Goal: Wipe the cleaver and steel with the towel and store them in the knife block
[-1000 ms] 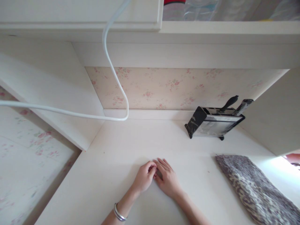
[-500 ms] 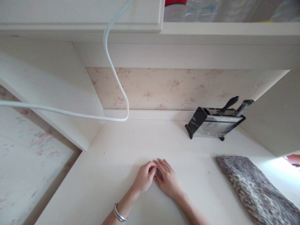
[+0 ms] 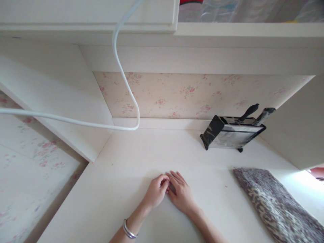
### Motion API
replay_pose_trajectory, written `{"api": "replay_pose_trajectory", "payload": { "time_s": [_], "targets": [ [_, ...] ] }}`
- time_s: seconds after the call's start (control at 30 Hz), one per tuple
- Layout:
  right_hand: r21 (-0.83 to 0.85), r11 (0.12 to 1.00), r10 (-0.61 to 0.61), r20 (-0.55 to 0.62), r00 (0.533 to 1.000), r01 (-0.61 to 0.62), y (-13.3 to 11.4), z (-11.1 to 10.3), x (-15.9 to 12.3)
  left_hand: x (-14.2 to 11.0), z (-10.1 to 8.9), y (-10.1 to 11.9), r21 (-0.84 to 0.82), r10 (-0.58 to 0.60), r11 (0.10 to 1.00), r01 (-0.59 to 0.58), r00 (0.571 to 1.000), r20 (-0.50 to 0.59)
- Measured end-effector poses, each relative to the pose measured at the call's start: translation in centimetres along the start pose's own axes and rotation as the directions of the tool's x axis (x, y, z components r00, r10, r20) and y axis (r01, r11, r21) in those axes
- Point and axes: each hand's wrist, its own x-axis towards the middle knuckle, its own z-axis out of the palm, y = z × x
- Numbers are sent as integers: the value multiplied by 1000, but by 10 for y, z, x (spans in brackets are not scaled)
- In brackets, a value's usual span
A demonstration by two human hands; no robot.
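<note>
My left hand [image 3: 156,193] rests on the white tabletop [image 3: 136,152], its fingers curled in and its thumb and forefinger drawn together. Whatever those fingers may pinch is hidden from me. A silver bangle [image 3: 129,230] circles the left wrist. Right beside it, touching its fingertips, my right hand [image 3: 182,193] lies palm down with the fingers stretched out flat. I see no object under the right hand.
A black knife block [image 3: 230,136] with two handles sticking up stands at the back right. A folded grey fluffy cloth [image 3: 273,202] lies to the right. A white cable [image 3: 121,72] hangs across the upper left. Overhead runs a cabinet [image 3: 83,15].
</note>
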Motion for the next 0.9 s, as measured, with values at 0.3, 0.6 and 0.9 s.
{"api": "replay_pose_trajectory", "payload": {
  "time_s": [0.3, 0.6, 0.9],
  "targets": [
    [-11, 1000, -1, 2, 1000, 1, 1, 1, 0, 1, 0, -1, 15, 3, 1000, -3, 1000, 6],
    [-4, 1000, -6, -7, 1000, 6, 2, 3, -1, 1, 0, -1, 24, 1, 1000, -1, 1000, 10],
    [-4, 1000, -6, -10, 1000, 6, 2, 3, 0, 1, 0, -1, 17, -6, 1000, 6, 1000, 5]
  ]
}}
